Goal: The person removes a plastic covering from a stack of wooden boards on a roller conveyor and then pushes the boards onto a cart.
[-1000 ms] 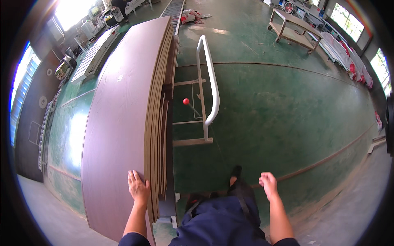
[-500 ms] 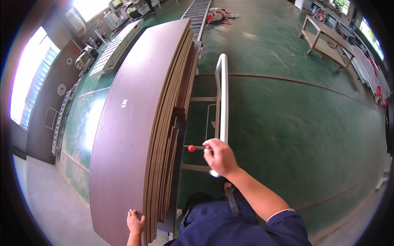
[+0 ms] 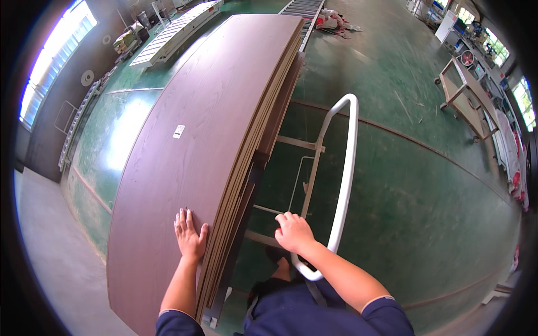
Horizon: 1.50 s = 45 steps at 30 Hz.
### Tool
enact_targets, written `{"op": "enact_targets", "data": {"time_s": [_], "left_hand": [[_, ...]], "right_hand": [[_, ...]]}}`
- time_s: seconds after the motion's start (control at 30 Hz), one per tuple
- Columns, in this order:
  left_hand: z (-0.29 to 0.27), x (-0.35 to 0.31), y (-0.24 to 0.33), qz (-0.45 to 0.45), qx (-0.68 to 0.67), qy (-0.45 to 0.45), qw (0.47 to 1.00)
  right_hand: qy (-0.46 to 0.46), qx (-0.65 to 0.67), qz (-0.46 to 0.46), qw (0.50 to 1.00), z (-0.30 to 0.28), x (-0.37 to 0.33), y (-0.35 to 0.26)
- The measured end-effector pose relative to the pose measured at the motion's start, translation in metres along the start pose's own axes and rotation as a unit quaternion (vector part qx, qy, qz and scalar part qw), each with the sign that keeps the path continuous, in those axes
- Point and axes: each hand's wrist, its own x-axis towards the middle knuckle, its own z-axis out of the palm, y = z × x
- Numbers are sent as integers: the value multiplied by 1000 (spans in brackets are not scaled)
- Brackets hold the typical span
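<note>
My left hand [image 3: 191, 238] lies flat, fingers spread, on the top brown wood-grain panel [image 3: 202, 95], near its right edge. More panels [image 3: 246, 162] are stacked under it. A small white label [image 3: 178, 131] is stuck on the top face. To the right of the stack, my right hand [image 3: 295, 232] is closed beside a white tubular handle [image 3: 346, 168]. Its fingers curl over the spot where a red lever knob showed earlier; the knob itself is now hidden. A thin metal rod [image 3: 268, 209] runs up to the hand.
Metal crossbars [image 3: 297, 143] join the handle's frame to the stack's side. Beyond the stack, a roller conveyor [image 3: 302, 10] stretches away, with crumpled red and white sheeting [image 3: 335, 23] beside it. A wheeled wooden cart [image 3: 468, 98] stands at the right, another conveyor [image 3: 176, 33] at far left.
My left hand has slid forward along the panel from its near end. My right hand has closed over the red knob's place. The view has turned, shifting stack and handle rightward.
</note>
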Motion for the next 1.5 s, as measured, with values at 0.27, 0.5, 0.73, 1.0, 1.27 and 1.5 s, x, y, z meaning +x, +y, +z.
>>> {"op": "enact_targets", "data": {"time_s": [0.27,0.5,0.73,1.0,1.27,1.5], "left_hand": [[-7,1,0,-10,-2,-22,1000],[-12,-1,1,-20,-22,-36,999],[-10,-2,2,-17,-13,-39,999],[-11,-4,0,-18,-8,-33,999],[-8,-10,-2,-21,-8,-38,999],[-7,-17,-6,-14,0,-37,999]], "right_hand": [[170,92,-73,978,-2,159,-51],[165,284,148,933,70,223,-99],[198,327,161,910,85,218,-103],[241,306,140,910,95,219,-104],[238,308,139,911,95,212,-104],[213,307,149,915,96,205,-106]]}}
